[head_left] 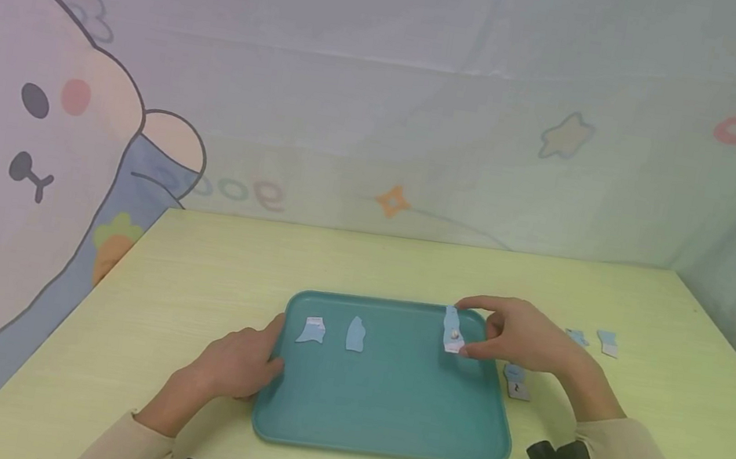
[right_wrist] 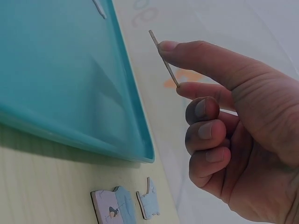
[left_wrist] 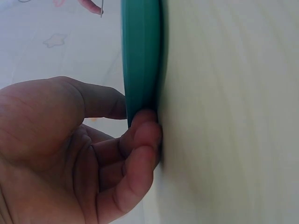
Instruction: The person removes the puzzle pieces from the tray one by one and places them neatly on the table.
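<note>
My right hand [head_left: 526, 336] pinches a light-blue and white puzzle piece [head_left: 451, 323] between thumb and index finger, above the far right corner of a teal tray [head_left: 384, 410]. In the right wrist view the piece [right_wrist: 164, 59] shows edge-on, with the other fingers curled towards the palm. At the tray's left side my left hand [head_left: 237, 359] grips the rim, its fingertips against the underside in the left wrist view. Two more puzzle pieces lie apart in the tray: a blue-and-white one [head_left: 312, 331] at the left and a plain blue one [head_left: 355, 335] beside it.
Right of the tray, several pieces lie on the pale yellow table [head_left: 418, 273]: a blue-and-grey piece [head_left: 518, 389] near the rim, a blue piece [head_left: 578, 337] partly behind the right hand, and another blue-and-white piece [head_left: 607, 342]. A printed cloth [head_left: 370, 119] hangs behind the table.
</note>
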Action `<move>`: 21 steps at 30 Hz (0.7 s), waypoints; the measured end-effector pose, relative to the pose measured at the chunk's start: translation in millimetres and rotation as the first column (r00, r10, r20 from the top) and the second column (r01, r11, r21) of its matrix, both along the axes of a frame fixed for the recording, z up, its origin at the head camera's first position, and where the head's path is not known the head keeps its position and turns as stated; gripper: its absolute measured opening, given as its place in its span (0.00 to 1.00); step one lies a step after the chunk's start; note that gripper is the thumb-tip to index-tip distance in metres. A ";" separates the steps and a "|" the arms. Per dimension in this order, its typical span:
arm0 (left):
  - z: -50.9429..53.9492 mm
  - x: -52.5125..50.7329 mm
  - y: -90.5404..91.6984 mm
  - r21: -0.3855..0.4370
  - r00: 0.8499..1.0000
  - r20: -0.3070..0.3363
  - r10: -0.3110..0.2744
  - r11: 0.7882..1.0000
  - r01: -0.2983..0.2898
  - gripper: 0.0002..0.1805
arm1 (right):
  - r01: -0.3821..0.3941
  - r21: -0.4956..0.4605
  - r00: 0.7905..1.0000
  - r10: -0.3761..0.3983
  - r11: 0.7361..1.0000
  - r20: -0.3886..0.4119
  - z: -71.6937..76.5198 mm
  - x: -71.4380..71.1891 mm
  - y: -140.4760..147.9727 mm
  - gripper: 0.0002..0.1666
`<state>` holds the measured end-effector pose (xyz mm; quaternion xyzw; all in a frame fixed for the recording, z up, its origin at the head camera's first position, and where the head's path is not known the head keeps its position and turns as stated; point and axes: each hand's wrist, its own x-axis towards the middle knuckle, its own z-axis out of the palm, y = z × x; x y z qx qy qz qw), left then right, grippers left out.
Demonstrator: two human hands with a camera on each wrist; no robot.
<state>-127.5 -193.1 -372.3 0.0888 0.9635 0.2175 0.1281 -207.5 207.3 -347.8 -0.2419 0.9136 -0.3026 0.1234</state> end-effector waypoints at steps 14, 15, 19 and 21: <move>-0.8 -0.8 -0.2 -0.002 1.000 -0.010 0.003 1.000 -0.003 0.40 | 0.015 0.002 1.000 -0.015 1.000 0.000 -1.1 -3.5 5.9 0.38; -0.9 -0.8 -0.2 -0.002 1.000 -0.009 0.004 1.000 -0.004 0.40 | 0.016 0.003 1.000 -0.016 1.000 -0.001 -0.8 -3.3 6.1 0.38; -1.0 -1.0 0.1 -0.004 1.000 -0.007 0.003 1.000 -0.003 0.40 | 0.020 0.006 1.000 -0.020 1.000 0.002 -0.6 -3.6 7.6 0.39; -1.0 -1.1 0.2 -0.005 1.000 -0.008 0.003 1.000 -0.003 0.40 | 0.024 0.007 1.000 -0.024 1.000 0.003 -0.7 -3.9 8.8 0.40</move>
